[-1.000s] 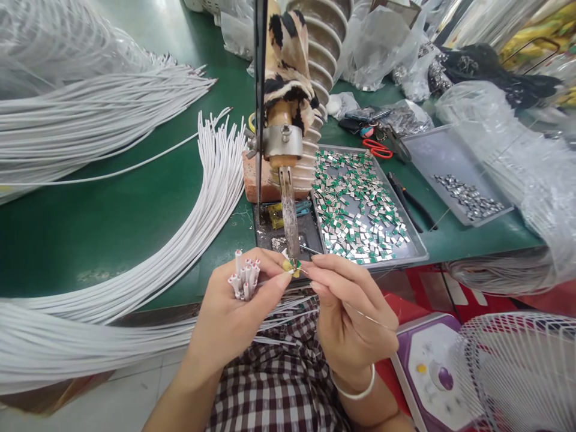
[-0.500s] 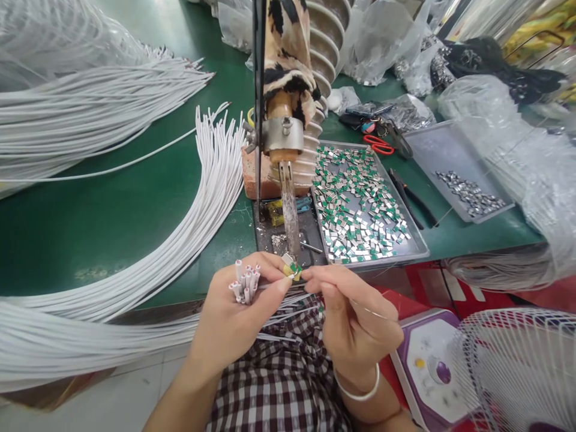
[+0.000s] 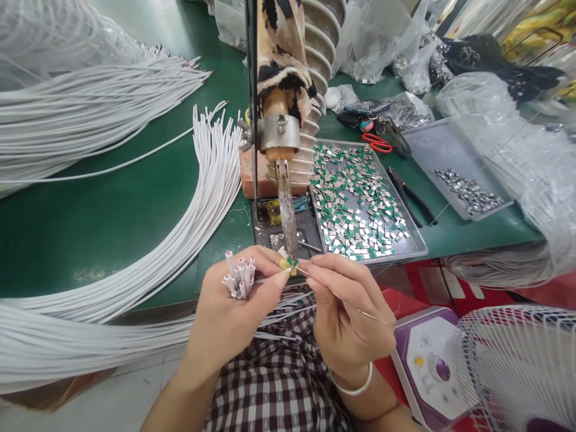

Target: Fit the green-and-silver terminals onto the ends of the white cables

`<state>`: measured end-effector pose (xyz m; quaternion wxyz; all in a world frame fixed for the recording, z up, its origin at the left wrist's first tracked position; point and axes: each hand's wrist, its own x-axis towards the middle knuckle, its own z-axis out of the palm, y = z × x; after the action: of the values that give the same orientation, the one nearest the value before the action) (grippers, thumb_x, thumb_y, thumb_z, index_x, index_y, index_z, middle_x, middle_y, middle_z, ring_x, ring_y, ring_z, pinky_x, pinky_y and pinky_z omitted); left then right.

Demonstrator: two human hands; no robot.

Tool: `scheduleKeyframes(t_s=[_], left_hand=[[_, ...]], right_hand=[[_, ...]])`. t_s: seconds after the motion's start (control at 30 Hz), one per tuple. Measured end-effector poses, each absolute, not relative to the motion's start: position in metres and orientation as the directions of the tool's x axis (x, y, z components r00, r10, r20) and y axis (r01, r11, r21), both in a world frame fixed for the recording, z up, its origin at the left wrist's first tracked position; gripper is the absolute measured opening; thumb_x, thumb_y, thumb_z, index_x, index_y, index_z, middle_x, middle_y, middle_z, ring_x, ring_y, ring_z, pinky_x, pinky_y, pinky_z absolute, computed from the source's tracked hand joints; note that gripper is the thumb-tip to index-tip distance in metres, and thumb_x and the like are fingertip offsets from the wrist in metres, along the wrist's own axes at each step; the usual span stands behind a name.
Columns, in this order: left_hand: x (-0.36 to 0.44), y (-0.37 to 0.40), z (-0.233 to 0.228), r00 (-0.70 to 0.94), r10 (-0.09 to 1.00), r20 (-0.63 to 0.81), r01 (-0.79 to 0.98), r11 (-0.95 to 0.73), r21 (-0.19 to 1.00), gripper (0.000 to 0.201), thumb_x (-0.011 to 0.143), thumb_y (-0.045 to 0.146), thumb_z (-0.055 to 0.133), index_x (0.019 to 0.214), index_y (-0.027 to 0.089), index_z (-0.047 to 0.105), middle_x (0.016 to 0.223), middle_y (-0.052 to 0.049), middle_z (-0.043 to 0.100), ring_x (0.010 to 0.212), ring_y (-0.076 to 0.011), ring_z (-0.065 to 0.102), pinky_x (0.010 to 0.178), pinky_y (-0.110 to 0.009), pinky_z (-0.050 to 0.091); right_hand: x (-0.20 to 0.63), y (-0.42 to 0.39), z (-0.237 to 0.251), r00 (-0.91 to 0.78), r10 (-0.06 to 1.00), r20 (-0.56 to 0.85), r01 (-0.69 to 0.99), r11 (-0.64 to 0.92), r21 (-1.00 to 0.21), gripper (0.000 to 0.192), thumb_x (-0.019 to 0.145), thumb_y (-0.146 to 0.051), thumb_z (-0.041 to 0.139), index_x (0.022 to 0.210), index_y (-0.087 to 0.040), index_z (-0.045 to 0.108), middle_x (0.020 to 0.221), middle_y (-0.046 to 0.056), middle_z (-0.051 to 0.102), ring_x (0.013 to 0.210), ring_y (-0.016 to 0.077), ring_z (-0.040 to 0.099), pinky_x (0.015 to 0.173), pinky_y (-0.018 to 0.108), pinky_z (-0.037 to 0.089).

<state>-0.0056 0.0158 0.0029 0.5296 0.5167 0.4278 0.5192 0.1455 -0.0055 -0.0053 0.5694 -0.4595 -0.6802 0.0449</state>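
My left hand [image 3: 231, 321] is closed around a bundle of white cables [image 3: 243, 277], whose cut ends stick up above the fist. Its thumb and forefinger pinch close to a small green and metal connector [image 3: 292, 263]. Directly over that connector is the tip of a mounted soldering iron [image 3: 287, 207], apparently touching it. My right hand [image 3: 355, 315] pinches a thin solder wire [image 3: 366, 314], which points at the same spot from the right. Fingers partly cover the connector, so how the cable end sits against it is hidden.
A tray [image 3: 420, 247] of many green-and-metal connectors stands right of the iron. Beyond it are black-handled pliers [image 3: 411, 195], red-handled scissors [image 3: 377, 143] and a tray of metal parts [image 3: 416, 141]. White cable bundles [image 3: 180, 231] cover the left. A fan [image 3: 522, 366] stands lower right.
My right hand has shifted left, and the solder wire now reaches the connector under the iron tip. My left hand keeps its hold on the cables, with the bundle slightly further left.
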Motion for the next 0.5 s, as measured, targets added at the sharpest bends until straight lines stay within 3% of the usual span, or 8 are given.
scheduleKeyframes(t_s=[0.27,0.5], left_hand=[[-0.0068,0.0128,0.0019,0.116,0.989,0.09,-0.126,-0.075,0.989,0.023,0.089,0.006,0.065,0.077,0.025,0.068,0.084,0.007,0.072,0.081,-0.0083,0.066,0.076,-0.015,0.052],[-0.0088,0.0069,-0.0041,0.124,0.99,0.07,-0.084,-0.06,0.995,0.02,0.087,0.007,0.066,0.076,0.024,0.067,0.081,0.005,0.071,0.077,-0.0108,0.066,0.071,-0.019,0.053]], right_hand=[[0.1456,-0.0072,-0.0025,0.05,0.677,0.734,0.583,0.578,-0.572,0.03,0.092,-0.006,0.065,0.116,-0.022,0.072,0.105,0.005,0.077,0.094,0.0169,0.074,0.083,0.032,0.067],[0.1486,-0.0099,-0.0062,0.08,0.759,0.646,0.453,0.55,-0.702,0.034,0.091,-0.004,0.06,0.118,-0.022,0.071,0.094,0.003,0.079,0.083,0.0154,0.075,0.075,0.029,0.065]])
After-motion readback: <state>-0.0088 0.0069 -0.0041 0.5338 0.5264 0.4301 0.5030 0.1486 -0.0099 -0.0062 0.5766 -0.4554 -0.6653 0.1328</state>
